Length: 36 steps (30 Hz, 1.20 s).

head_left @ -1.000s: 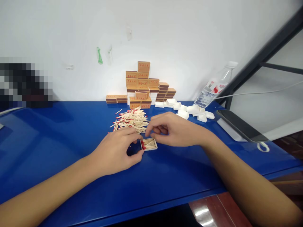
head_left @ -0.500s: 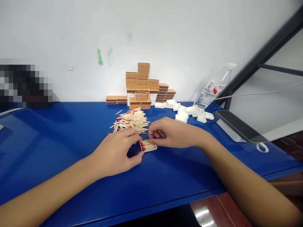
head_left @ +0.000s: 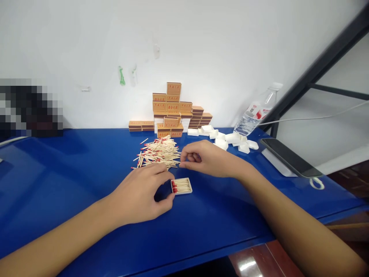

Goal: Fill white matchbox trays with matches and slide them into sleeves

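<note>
My left hand (head_left: 145,193) rests on the blue table, thumb and forefinger closed on the left end of a small white matchbox tray (head_left: 190,191). Inside the tray lie several matchsticks (head_left: 181,185) side by side, red heads to the left. Up and to the right of the tray, my right hand (head_left: 201,158) has its fingers pinched at the right edge of a loose pile of matchsticks (head_left: 158,152). Whether a matchstick sits between those fingertips is too small to make out.
Brown matchboxes (head_left: 173,107) stand stacked against the wall behind the pile. White empty trays (head_left: 232,137) lie to their right. A water bottle (head_left: 255,111) leans at the wall, and a phone (head_left: 291,157) rests on a white support at the right.
My right hand has left the matchsticks in the tray and moved up and slightly left to the pile's edge. My left hand still holds the tray. The view has tilted slightly.
</note>
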### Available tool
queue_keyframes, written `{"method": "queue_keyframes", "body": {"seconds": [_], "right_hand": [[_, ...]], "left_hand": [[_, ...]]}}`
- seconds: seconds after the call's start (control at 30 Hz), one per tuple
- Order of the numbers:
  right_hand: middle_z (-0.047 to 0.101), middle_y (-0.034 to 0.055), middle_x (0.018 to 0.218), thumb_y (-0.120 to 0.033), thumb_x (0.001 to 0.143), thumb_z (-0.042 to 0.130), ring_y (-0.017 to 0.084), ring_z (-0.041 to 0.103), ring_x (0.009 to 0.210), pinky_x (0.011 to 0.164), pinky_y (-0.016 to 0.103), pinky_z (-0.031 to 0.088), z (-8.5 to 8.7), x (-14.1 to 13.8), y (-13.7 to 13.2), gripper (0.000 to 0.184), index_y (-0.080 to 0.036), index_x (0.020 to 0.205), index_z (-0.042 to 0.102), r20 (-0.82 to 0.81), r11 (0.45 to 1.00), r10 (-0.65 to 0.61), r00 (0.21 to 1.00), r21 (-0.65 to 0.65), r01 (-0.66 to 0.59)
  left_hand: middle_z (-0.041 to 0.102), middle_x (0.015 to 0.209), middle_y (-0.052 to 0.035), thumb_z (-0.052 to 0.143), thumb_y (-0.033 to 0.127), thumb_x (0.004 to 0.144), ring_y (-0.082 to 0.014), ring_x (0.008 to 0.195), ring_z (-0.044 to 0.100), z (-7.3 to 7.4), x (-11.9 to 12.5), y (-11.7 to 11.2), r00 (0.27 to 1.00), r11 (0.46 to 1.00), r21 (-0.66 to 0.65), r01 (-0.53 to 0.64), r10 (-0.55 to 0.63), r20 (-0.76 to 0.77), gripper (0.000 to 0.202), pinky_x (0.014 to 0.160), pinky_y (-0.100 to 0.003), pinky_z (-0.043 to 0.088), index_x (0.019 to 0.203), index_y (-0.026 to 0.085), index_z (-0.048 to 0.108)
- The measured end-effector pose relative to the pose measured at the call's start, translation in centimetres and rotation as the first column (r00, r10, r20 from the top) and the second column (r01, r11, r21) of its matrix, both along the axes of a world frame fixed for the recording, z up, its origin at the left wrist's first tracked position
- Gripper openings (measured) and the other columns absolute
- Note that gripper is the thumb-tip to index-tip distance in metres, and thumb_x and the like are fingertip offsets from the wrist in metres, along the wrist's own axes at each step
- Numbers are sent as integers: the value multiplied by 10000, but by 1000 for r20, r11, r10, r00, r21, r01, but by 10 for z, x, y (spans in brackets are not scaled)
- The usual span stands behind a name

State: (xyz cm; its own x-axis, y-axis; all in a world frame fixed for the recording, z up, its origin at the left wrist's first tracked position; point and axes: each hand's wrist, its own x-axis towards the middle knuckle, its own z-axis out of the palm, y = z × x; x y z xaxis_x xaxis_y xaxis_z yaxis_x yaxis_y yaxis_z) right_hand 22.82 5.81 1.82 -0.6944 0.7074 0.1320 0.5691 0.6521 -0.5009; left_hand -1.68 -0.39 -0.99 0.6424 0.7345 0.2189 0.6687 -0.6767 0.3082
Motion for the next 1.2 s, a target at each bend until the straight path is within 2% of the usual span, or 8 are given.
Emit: {"method": "queue_keyframes", "body": {"seconds": [0.13,0.23,0.33,0.6,0.87,1.03,1.2], "right_hand": [[607,-3,813,-227,931,699,123,516,719,679,268,360,-15,-1,9,64,-171,900,705,2,985,-107,994,137,106],[616,12,858,-225,935,703,133,534,752,695,270,373,-24,-5,11,65,-167,914,683,34,990,-105,994,100,101],[609,12,834,-219,993,628,135,525,734,690,276,375,-27,-8,10,112,-168,894,643,65,995,-101,993,34,99],[618,49,946,-223,1030,550,168,532,819,740,302,398,-13,9,9,124,-173,922,582,182,996,-73,981,63,62],[629,32,885,-357,1047,544,157,531,751,666,290,396,5,14,7,205,-182,963,610,54,996,-50,997,-66,53],[617,20,863,-318,1038,566,150,510,730,647,282,389,8,6,-3,176,-183,943,624,49,992,54,997,-113,-48],[629,20,911,-248,1020,593,147,509,752,674,286,384,7,1,-12,128,-187,909,608,97,991,109,989,-90,-100]], "left_hand": [[673,930,-25,629,374,886,-214,852,654,-1,0,-1,999,999,27,28,-27,-20,228,676,-336,456,1050,235,705],[686,943,-33,632,433,907,-230,870,666,-3,1,-1,999,999,33,16,-15,-46,262,663,-338,445,1059,232,703],[690,939,-33,621,450,931,-224,870,668,-4,1,0,999,1000,18,0,1,-49,259,633,-322,424,1049,235,701],[702,923,-22,589,428,950,-205,812,662,-3,0,2,998,998,35,-50,51,-40,235,677,-330,456,1015,228,693],[716,861,-36,603,426,925,-206,757,657,-1,-1,6,991,989,82,-126,129,-29,265,662,-342,465,999,202,723],[708,857,-27,596,422,924,-208,740,651,-3,-1,7,988,986,60,-154,155,-12,274,658,-355,465,1017,204,733],[687,823,-22,610,415,916,-202,735,636,-2,-1,7,992,990,55,-127,127,-3,254,637,-335,435,1005,210,731]]}}
